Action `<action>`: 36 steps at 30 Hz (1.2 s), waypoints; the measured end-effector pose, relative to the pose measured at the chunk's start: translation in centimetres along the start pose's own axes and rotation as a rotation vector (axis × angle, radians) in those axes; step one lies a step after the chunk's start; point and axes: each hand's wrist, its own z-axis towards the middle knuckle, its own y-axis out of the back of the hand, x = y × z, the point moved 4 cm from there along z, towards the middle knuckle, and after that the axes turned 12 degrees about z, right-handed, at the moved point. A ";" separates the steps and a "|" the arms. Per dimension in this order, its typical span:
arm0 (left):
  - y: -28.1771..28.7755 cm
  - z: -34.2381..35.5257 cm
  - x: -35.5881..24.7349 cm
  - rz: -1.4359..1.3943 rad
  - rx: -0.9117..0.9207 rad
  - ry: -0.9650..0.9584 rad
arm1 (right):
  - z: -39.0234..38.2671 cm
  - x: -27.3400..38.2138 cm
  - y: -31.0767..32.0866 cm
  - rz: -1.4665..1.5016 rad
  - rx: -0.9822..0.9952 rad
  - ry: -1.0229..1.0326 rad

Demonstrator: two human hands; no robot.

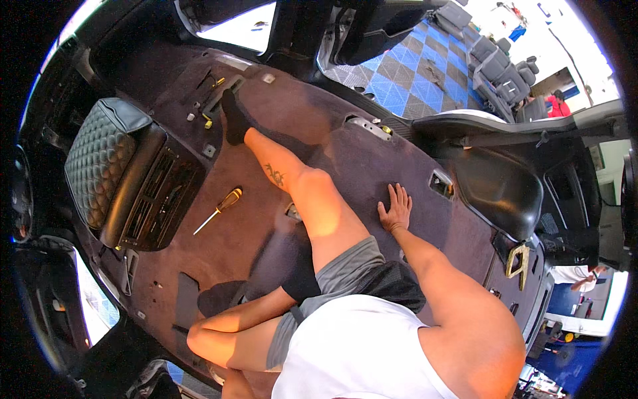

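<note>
My right hand [397, 209] lies flat on the dark carpeted vehicle floor [362, 163], fingers spread and nothing in them. Past my bent left knee at the lower edge, a bit of my left arm [236, 384] shows; that hand's fingers are hidden. A screwdriver [230, 199] with a yellow and black handle rests on the carpet to the left of my outstretched leg, untouched. Beyond it is a black console [149, 193] with a quilted grey padded top [100, 159]. A metal floor bracket [369, 127] sits in the carpet ahead of my right hand.
Yellow connectors [209, 124] poke out of the carpet near my foot. Black plastic trim [498, 189] lines the right side, with a yellowish metal bracket [517, 261] below it. Outside, grey seats [498, 70] stand on blue and grey tiles [405, 73], near a person in red [558, 105].
</note>
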 end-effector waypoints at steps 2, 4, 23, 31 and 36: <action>0.1 -0.1 0.1 -0.002 0.000 -0.007 | 0.0 -0.2 -0.3 0.002 0.003 -0.021; 0.0 -0.8 0.6 -0.010 0.006 -0.001 | 0.2 -0.3 -0.4 -0.015 0.027 -0.029; -2.0 -7.7 5.3 -0.059 0.108 0.077 | 0.4 -1.1 -1.1 -0.081 0.006 0.046; -2.8 -8.0 5.1 -0.093 0.109 0.120 | 0.2 -2.3 -1.9 -0.075 0.018 0.016; -4.5 -8.7 5.1 -0.105 0.088 0.098 | 4.8 0.3 -1.4 -0.114 0.014 -0.255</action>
